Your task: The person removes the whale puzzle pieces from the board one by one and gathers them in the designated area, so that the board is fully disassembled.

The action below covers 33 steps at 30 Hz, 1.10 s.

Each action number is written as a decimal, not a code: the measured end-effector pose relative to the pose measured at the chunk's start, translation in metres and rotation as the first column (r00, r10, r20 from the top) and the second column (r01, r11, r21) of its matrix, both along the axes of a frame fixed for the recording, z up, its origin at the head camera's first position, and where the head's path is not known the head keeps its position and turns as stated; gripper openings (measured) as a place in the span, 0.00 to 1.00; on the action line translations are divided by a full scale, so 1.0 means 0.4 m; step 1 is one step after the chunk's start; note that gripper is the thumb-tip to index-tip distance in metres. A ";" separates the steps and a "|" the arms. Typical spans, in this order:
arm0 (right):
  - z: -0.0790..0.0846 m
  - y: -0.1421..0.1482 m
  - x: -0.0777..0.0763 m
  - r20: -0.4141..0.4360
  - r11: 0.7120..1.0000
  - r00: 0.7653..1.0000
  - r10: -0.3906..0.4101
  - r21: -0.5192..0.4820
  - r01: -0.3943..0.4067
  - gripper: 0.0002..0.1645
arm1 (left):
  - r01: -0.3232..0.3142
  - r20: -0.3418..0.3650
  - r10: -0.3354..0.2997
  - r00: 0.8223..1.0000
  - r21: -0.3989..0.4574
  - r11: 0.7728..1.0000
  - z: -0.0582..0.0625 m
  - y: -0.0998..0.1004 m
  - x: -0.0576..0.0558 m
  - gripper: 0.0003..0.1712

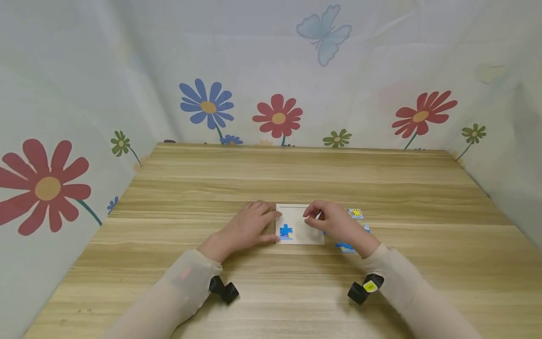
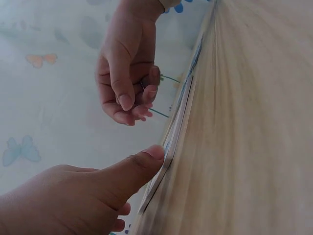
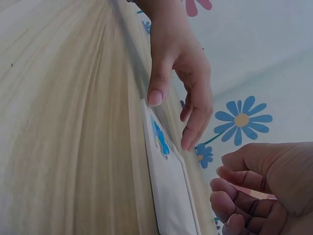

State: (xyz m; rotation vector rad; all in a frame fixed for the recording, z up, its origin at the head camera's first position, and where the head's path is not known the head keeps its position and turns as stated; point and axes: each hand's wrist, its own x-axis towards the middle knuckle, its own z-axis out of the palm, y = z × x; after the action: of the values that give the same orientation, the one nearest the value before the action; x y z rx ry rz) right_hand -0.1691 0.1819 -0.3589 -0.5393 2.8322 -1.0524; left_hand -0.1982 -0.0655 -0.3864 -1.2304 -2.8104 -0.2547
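A shallow white puzzle tray lies on the wooden table, with one blue jigsaw piece in its front left part. My left hand rests at the tray's left side, thumb at the front corner and fingers loosely bent near the back corner. In the left wrist view the left thumb touches the tray's edge. Above the tray's right part hovers my right hand, its fingers loosely curled. The right wrist view shows nothing between the right thumb and fingers.
Several loose jigsaw pieces lie right of the tray, partly hidden under my right hand and wrist; one shows a yellow sun, another is blue. A flower-printed curtain hangs behind the table. Black wrist cameras sit on both sleeves.
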 end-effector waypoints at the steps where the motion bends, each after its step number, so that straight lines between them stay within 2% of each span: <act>1: -0.003 -0.005 -0.001 0.001 1.000 1.000 0.008 0.001 -0.008 0.06 | 0.001 0.003 -0.001 1.000 0.000 1.000 -0.001 -0.001 0.000 0.36; 7: -0.023 -0.037 -0.007 0.013 0.999 0.999 0.051 -0.017 -0.051 0.05 | 0.009 0.016 -0.009 1.000 -0.002 1.000 -0.006 -0.004 -0.002 0.34; 12: -0.036 -0.058 -0.011 0.021 0.998 0.998 0.060 0.018 -0.061 0.06 | 0.017 0.011 -0.017 1.000 0.005 1.000 -0.010 -0.005 -0.002 0.33; 19: -0.044 -0.080 -0.016 0.019 0.995 0.996 0.092 0.024 -0.093 0.08 | 0.005 0.045 -0.005 0.999 0.004 1.000 -0.009 -0.007 0.000 0.34; 33: -0.049 -0.106 -0.021 0.034 0.997 0.997 0.075 0.022 -0.076 0.06 | 0.010 0.060 -0.012 0.998 0.034 0.999 -0.016 -0.011 -0.007 0.33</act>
State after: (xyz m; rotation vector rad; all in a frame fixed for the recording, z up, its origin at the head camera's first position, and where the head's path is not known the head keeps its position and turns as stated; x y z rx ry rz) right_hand -0.1774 0.1394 -0.3785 -0.6157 2.7683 -1.0042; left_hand -0.2011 -0.0698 -0.3926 -1.2516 -2.8377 -0.3441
